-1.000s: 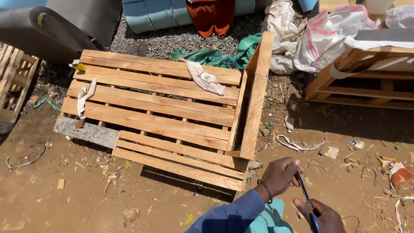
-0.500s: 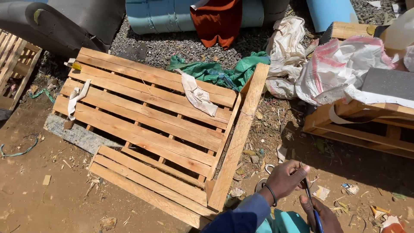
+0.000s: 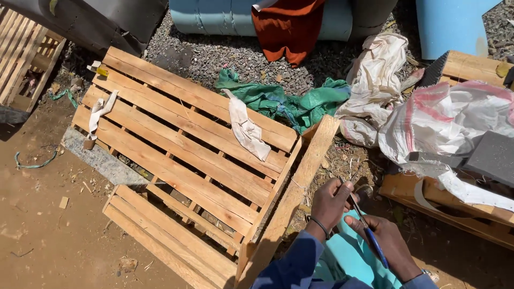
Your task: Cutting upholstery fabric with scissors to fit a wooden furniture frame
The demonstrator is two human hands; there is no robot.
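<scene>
1. One slatted wooden pallet (image 3: 176,155) of pale, rough planks lies flat on brown dirt, with a long loose board (image 3: 292,198) leaning along its right edge.
2. Woven white sacks (image 3: 444,115) sit crumpled over another pallet at the right.
3. A green cloth (image 3: 292,101) lies bunched on grey gravel, next to a limp white rag (image 3: 246,128) draped over the slats.
4. The left hand (image 3: 332,203) and right hand (image 3: 385,241) are close together, both closed on blue-handled pliers (image 3: 367,227) (a thin metal tool), just right of the board.
</scene>
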